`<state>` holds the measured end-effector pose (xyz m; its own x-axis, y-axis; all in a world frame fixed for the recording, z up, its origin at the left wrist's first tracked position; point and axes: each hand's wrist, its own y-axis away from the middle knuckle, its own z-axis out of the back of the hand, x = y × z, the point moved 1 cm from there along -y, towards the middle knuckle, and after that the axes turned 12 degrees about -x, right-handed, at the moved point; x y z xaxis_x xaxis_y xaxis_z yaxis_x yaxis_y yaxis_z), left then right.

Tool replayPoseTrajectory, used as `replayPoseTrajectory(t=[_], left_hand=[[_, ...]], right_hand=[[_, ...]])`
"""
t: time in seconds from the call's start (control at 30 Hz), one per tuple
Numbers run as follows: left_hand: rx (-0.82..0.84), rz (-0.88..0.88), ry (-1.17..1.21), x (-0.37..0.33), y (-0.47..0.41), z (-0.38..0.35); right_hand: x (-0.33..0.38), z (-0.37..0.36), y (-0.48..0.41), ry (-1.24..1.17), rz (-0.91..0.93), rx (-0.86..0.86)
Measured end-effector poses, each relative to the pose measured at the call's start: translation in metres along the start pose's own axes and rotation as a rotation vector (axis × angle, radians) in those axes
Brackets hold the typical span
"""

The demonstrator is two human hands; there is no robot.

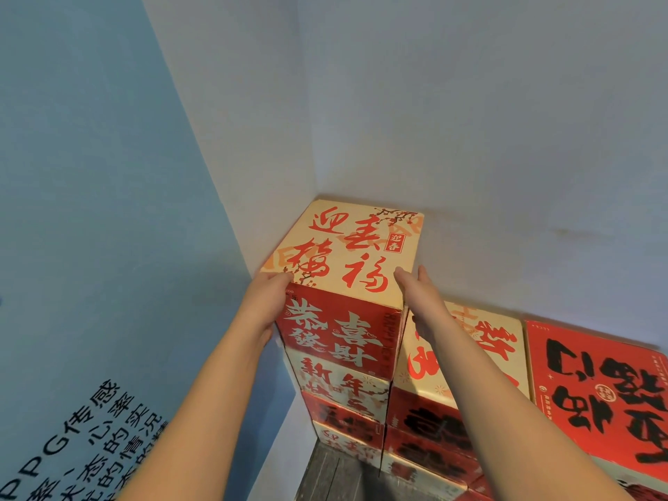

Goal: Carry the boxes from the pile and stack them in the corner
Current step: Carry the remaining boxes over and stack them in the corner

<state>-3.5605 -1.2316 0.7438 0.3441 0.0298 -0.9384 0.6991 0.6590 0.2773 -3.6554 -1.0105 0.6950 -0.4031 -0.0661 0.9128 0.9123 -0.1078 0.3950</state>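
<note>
A box [347, 247] with a cream top and red calligraphy sits on top of the tallest stack [339, 377] in the wall corner. My left hand [265, 301] lies flat against the box's left side, with the thumb at its top edge. On the other side, my right hand [421, 294] presses the box's right face with straight fingers. The box stands between both palms and rests on the red and cream boxes below it.
A lower stack [426, 410] stands to the right of the corner stack, and a red box with black characters [600, 388] lies further right. White walls [470, 139] meet behind the boxes. A blue wall with black text [90, 211] runs along the left. Dark floor [336, 475] shows below.
</note>
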Motion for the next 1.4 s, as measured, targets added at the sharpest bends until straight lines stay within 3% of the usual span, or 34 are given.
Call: replayPoseTrajectory(t=[0.23,0.6,0.77,1.13,1.4], left_hand=[[0.07,-0.001,-0.002,-0.003,0.044,-0.023],[0.463,0.004,0.038,0.016,0.144,-0.068],[0.719,0.06,-0.002,0.058,0.216,-0.083],[1.272,0.11,-0.093,0.128,0.485,-0.1],[1.565,0.019,-0.272,0.21,0.741,-0.05]], right_hand=[[0.006,0.032,0.03,0.007,0.083,-0.104],[-0.041,0.125,0.134,-0.203,0.142,-0.344],[-0.097,0.185,0.219,-0.344,0.151,-0.567],[-0.192,0.332,0.484,-0.569,0.16,-1.068],[-0.311,0.436,0.739,-0.718,0.147,-1.379]])
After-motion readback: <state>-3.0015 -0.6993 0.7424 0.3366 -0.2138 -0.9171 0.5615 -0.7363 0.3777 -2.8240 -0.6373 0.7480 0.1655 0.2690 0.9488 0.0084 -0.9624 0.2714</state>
